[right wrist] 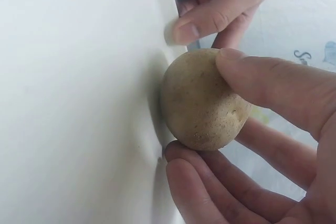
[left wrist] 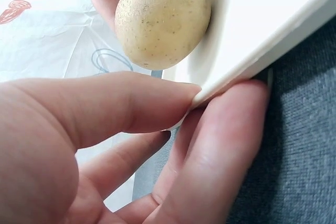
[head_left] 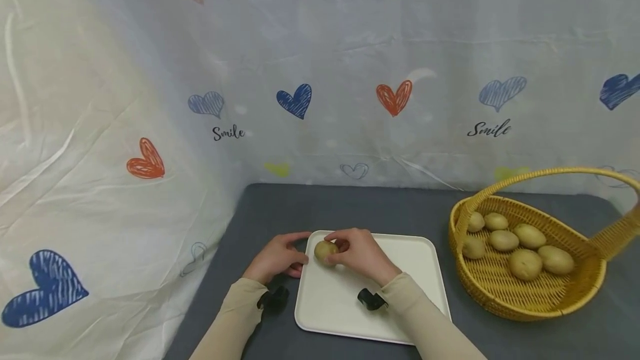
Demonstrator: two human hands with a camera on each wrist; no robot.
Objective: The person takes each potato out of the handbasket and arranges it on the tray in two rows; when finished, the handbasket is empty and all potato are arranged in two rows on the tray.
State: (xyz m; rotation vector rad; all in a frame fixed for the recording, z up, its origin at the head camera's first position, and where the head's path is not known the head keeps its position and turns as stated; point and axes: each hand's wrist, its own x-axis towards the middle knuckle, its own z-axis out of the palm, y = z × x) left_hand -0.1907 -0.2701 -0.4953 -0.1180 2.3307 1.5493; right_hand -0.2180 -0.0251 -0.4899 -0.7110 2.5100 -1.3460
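- Left hand (head_left: 279, 260) pinches the left rim of a white tray (head_left: 345, 307); thumb above, fingers beneath;
- Right hand (head_left: 361, 253) grasps a potato (head_left: 325, 252); it sits at the fingertips, thumb on one side, fingers opposite;
- Held potato lies at the tray's far left corner, just beside the left hand;
- Wicker basket (head_left: 520, 311) of potatoes (head_left: 525, 265) stands right of the tray, apart;
- Heart-printed cloth (head_left: 340, 60) hangs behind.

Head view: forward and downward, distant. Left and right wrist views: close range, both covering potato (left wrist: 163, 27) and tray (right wrist: 79, 103).
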